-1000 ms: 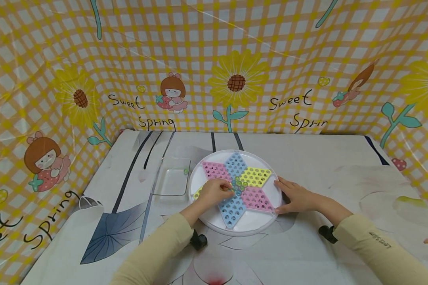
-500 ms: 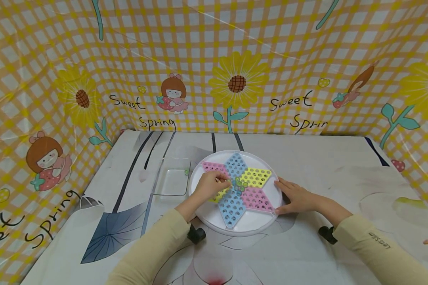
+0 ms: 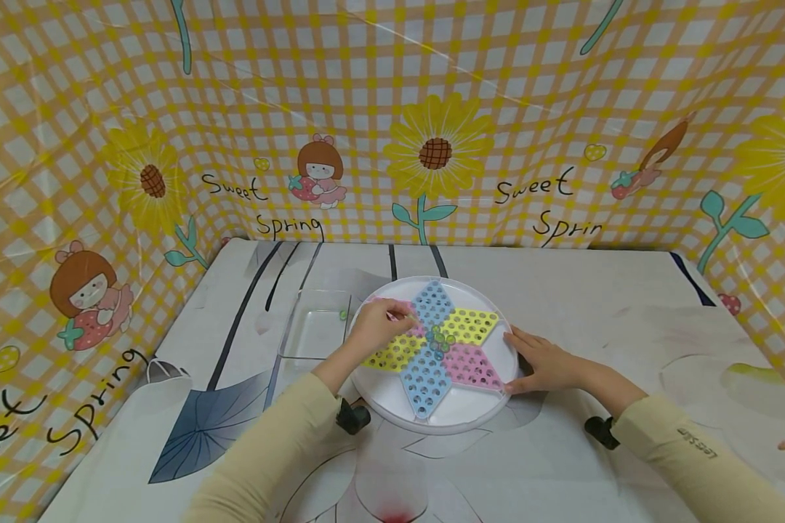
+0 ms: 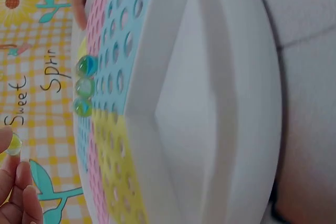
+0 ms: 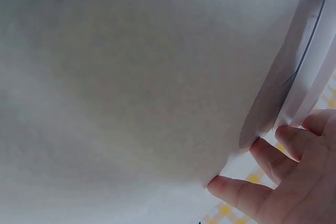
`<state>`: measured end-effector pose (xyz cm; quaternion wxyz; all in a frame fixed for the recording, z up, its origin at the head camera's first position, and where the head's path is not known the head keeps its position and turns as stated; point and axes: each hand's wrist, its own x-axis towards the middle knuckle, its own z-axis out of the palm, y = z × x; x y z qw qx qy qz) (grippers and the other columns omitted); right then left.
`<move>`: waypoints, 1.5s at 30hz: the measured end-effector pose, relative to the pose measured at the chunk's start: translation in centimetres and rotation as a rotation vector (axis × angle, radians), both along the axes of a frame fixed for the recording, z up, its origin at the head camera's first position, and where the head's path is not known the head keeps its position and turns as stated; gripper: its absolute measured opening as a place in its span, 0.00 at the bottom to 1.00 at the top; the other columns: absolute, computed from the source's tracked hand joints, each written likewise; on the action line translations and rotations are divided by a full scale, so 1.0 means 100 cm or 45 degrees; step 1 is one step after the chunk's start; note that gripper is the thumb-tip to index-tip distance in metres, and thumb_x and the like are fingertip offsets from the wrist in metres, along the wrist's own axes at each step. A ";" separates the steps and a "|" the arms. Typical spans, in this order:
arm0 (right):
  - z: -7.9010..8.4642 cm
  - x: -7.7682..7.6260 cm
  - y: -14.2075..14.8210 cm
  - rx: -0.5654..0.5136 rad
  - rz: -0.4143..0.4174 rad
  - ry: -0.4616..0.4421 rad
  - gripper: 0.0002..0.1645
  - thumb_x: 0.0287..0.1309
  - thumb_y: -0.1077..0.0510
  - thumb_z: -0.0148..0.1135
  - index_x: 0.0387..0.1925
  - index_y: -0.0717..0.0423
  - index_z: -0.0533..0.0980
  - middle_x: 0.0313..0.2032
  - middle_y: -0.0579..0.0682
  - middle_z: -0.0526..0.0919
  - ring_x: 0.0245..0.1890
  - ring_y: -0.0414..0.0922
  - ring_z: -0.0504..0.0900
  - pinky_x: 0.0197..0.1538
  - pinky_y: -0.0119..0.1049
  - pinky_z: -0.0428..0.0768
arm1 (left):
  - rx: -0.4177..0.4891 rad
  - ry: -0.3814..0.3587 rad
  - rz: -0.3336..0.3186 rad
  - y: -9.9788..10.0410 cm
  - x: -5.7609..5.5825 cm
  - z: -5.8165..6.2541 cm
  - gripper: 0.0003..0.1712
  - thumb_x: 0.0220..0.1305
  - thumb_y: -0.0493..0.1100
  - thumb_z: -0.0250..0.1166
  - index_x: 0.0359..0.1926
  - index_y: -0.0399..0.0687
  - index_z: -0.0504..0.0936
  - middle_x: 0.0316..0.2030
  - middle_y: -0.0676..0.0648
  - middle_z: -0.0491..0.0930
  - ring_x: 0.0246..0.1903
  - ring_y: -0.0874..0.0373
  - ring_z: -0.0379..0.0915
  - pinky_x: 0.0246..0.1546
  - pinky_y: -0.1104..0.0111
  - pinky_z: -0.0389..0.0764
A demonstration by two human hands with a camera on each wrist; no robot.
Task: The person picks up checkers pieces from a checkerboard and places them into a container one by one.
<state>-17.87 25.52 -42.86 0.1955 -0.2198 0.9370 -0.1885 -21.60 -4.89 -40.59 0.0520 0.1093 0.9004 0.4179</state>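
A round white Chinese checkers board (image 3: 477,405) lies on the table, its star marked in blue, yellow and pink. My left hand (image 3: 376,325) hovers over the pink and yellow points on the board's left. Between thumb and fingertips it pinches a clear yellow-green marble (image 4: 13,144), plain in the left wrist view. Several blue and green glass marbles (image 3: 439,338) cluster at the star's centre, in the holes. On the board's right rim rests my right hand (image 3: 551,363), thumb and fingers spread. The right wrist view has its fingertips on the table cloth and near the rim.
Left of the board stands a clear rectangular box (image 3: 312,357), with a green marble (image 3: 343,314) at its right side. A white cloth with printed leaves and lines (image 3: 602,290) covers the table. Behind it hangs a checked, sunflower-printed curtain (image 3: 353,94).
My left hand has lifted away from the star's centre, moving left and slightly back, uncovering the left yellow point. The right hand keeps its place at the rim.
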 end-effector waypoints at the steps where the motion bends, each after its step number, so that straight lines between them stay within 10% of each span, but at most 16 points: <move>1: 0.000 0.000 0.000 0.001 -0.003 -0.001 0.63 0.43 0.36 0.65 0.65 0.73 0.48 0.66 0.73 0.44 0.61 0.73 0.48 0.55 0.69 0.55 | -0.003 -0.001 0.009 -0.001 -0.001 0.001 0.13 0.55 0.48 0.66 0.38 0.45 0.82 0.31 0.51 0.78 0.31 0.61 0.69 0.28 0.74 0.70; 27: 0.001 0.001 -0.002 0.002 -0.018 0.004 0.63 0.43 0.35 0.65 0.65 0.73 0.49 0.65 0.73 0.45 0.61 0.73 0.49 0.55 0.69 0.55 | -0.011 0.088 0.173 -0.068 -0.018 0.022 0.16 0.57 0.48 0.64 0.42 0.44 0.81 0.39 0.46 0.80 0.39 0.52 0.72 0.37 0.64 0.74; 45: -0.003 0.000 -0.002 0.005 -0.023 0.012 0.62 0.43 0.35 0.65 0.65 0.72 0.49 0.66 0.73 0.45 0.61 0.73 0.49 0.55 0.69 0.56 | -0.004 0.049 0.296 -0.122 -0.013 0.013 0.16 0.58 0.46 0.63 0.42 0.39 0.81 0.40 0.42 0.78 0.40 0.51 0.71 0.33 0.69 0.71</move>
